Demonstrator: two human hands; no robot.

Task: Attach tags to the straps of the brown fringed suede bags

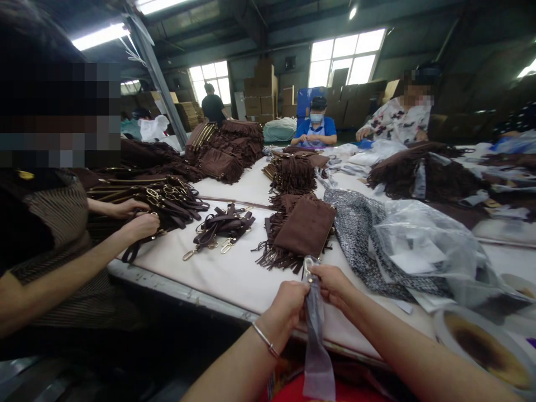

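Note:
Close to the table's front edge, both hands grip a narrow clear plastic sleeve [319, 357] that hangs down past the edge. My left hand [288, 306] pinches its upper part from the left, thumb on top. On the other side my right hand [333, 283] pinches beside a gold metal clasp [309, 264], which shows at the sleeve's top end. Just beyond the fingers lies a brown fringed pouch [305, 226]. Whether the clasp is joined to the pouch I cannot tell. To its left rests a small heap of dark brown straps [224, 226] with gold clasps.
A co-worker's hands [140, 220] handle straps at the left. Stacked brown pouches [234, 148] stand farther back. Right of me lie grey woven fabric [355, 234], a clear plastic bag [435, 245] and a tape roll [481, 346]. Other people sit across the table.

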